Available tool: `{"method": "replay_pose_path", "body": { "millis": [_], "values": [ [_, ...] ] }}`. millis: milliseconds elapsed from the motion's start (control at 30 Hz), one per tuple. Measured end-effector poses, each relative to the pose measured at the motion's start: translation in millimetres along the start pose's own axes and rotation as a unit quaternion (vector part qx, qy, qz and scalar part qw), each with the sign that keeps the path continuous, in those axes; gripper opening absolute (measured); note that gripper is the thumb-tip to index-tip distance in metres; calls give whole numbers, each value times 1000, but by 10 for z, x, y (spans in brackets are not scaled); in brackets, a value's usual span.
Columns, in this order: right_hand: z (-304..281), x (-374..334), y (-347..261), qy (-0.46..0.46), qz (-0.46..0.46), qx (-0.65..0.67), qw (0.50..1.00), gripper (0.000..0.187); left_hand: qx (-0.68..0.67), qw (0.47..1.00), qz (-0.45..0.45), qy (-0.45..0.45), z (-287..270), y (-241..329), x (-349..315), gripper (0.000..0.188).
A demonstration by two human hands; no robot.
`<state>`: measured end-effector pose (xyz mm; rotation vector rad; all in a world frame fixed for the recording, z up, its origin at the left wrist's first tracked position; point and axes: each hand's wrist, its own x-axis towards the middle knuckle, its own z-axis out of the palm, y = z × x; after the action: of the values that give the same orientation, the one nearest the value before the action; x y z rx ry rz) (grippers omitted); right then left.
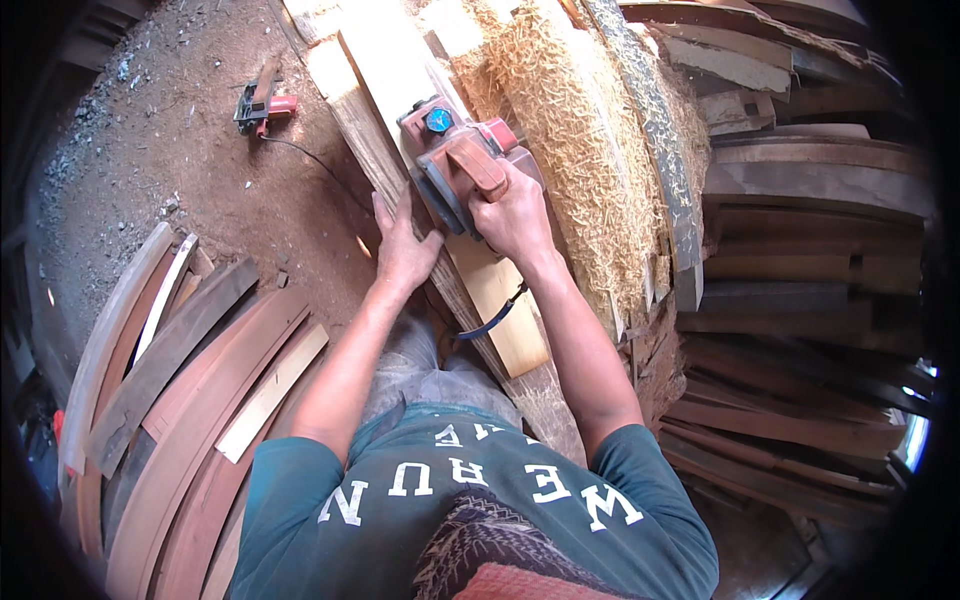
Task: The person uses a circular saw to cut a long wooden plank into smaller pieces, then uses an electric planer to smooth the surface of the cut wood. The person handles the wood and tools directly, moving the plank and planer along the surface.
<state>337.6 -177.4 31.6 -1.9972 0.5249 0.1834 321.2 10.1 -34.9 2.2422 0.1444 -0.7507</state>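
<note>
My right hand (515, 212) is closed around the rear handle of a red and grey electric planer (452, 172). The planer rests on a long pale board (510, 325), which runs from near my legs up to the top edge. My left hand (406, 248) lies against the rough, weathered beam (352, 122) along the board's left side, fingers stretched out and thumb apart, beside the planer. A dark cable loop (492, 325) crosses the board just below both hands. The planer's sole and the board under it are hidden.
Curly wood shavings (570, 130) are heaped right of the board. A red power saw (270, 108) lies on the dirt floor (200, 110) at upper left, its cord trailing toward the beam. Planks (215, 400) lie at lower left; stacked timber (815, 190) fills the right side.
</note>
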Motion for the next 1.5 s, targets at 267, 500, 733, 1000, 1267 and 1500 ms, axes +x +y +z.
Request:
{"method": "replay_pose_path", "body": {
  "millis": [267,500,733,1000,1267,1500],
  "values": [
    [155,650,-352,-23,-19,-7,1000,19,13,998,42,38,124,-91,59,86],
    [318,1311,-735,-26,-48,-30,998,20,-33,999,-5,9,36,38,44,87],
    [483,1945,-1067,-33,-93,-74,992,22,-20,999,-29,2,-27,120,32,84],
    [1092,3084,-1226,-19,-265,7,964,26,-4,999,14,32,69,-26,28,86],
    [613,1669,-1022,-35,-205,-131,969,31,-53,995,52,72,49,-420,-7,69],
    [-192,-1115,634,-51,-107,-66,991,16,20,995,54,77,156,-1468,-826,52]
  ]
}}
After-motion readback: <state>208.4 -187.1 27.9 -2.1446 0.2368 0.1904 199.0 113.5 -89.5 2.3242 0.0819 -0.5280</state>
